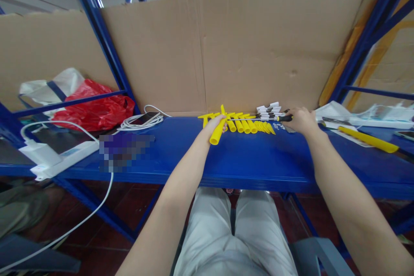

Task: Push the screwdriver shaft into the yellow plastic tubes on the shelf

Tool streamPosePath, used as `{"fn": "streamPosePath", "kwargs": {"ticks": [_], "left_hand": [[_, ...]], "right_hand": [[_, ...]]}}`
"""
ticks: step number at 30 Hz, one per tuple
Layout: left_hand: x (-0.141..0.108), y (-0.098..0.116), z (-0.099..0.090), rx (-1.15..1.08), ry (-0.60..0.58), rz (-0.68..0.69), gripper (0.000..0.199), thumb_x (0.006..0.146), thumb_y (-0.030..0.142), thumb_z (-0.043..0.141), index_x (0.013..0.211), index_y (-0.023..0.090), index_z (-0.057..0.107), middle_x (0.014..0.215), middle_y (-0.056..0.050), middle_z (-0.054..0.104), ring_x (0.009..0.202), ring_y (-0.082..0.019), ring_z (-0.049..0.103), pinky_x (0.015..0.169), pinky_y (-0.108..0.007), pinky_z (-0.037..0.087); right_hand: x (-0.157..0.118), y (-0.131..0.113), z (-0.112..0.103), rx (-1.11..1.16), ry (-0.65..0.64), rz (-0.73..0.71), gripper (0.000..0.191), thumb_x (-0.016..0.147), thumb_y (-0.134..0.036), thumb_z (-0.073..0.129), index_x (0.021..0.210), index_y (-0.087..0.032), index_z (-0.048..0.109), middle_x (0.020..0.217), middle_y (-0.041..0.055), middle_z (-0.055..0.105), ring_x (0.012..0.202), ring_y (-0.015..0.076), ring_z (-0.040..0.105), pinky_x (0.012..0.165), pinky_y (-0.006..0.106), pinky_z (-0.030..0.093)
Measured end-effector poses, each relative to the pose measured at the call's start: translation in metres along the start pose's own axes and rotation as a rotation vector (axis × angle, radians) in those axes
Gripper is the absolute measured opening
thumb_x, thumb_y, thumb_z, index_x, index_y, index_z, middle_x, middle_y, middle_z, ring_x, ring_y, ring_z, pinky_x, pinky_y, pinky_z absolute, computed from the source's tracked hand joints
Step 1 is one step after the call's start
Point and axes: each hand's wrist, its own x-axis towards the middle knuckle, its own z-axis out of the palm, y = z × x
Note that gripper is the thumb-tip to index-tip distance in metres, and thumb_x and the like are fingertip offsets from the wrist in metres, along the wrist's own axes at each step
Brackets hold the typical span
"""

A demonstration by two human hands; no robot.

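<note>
My left hand [217, 123] is closed round a yellow plastic piece [216, 136] with a hollow tube handle and a crossbar at its far end. The open end of the tube points toward me. On the right, my right hand [303, 121] has its fingers round the black handle of a screwdriver [285, 118]. Its thin shaft runs left to the crossbar end of the yellow piece; whether the tip touches is too small to tell. Behind lie several similar yellow pieces [246, 126] in a row, with small flat yellow parts [265, 127] beside them.
White-and-black pieces [269, 110] are stacked by the cardboard wall [252, 51]. A yellow-handled tool [368, 139] lies at right. Leftward are a coiled white cable [139, 122], a red plastic bag [97, 105] and a power strip [67, 159]. Blue posts frame the bench [258, 159].
</note>
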Motion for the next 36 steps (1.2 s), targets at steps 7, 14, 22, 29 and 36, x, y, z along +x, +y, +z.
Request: {"fn": "streamPosePath", "kwargs": {"ticks": [7,14,22,29,36], "left_hand": [[-0.004,-0.002,0.006,0.006,0.141,0.047,0.012,0.098,0.019,0.048,0.088,0.017,0.055,0.048,0.006,0.047,0.032,-0.007,0.04,0.034,-0.016,0.028],[-0.003,-0.003,0.006,0.022,0.189,0.082,0.008,0.095,0.019,0.05,0.092,0.017,0.057,0.046,0.006,0.048,0.032,-0.007,0.042,0.034,-0.016,0.029],[-0.006,-0.003,0.009,0.009,0.207,0.1,0.009,0.096,0.018,0.051,0.088,0.018,0.056,0.045,0.006,0.048,0.033,-0.007,0.042,0.035,-0.016,0.03],[-0.006,-0.004,0.01,0.024,0.192,0.104,0.012,0.094,0.019,0.05,0.101,0.016,0.059,0.044,0.006,0.047,0.034,-0.009,0.044,0.036,-0.017,0.034],[-0.009,-0.002,0.011,0.033,0.226,0.106,0.009,0.095,0.019,0.05,0.096,0.017,0.059,0.045,0.006,0.047,0.033,-0.009,0.044,0.036,-0.017,0.032]], "right_hand": [[0.0,-0.003,0.002,-0.007,-0.049,0.08,0.032,0.075,-0.049,0.065,0.096,-0.028,0.077,0.088,0.0105,0.075,0.09,0.0361,0.066,0.075,0.044,0.044],[0.0,-0.007,-0.003,0.025,-0.054,0.006,0.034,0.075,-0.041,0.061,0.1,-0.025,0.077,0.097,0.0116,0.075,0.097,0.0367,0.065,0.079,0.046,0.046],[0.0,-0.007,-0.005,0.038,-0.072,-0.015,0.036,0.074,-0.032,0.058,0.103,-0.021,0.075,0.107,0.0144,0.073,0.103,0.0366,0.061,0.082,0.047,0.045],[0.001,0.002,0.006,-0.002,-0.02,-0.048,0.034,0.072,-0.031,0.063,0.102,-0.024,0.076,0.103,0.0128,0.069,0.102,0.0349,0.058,0.082,0.045,0.044],[0.001,-0.001,0.01,-0.061,-0.041,-0.036,0.028,0.071,-0.036,0.065,0.092,-0.021,0.075,0.104,0.0152,0.07,0.103,0.0367,0.06,0.081,0.046,0.044]]}}
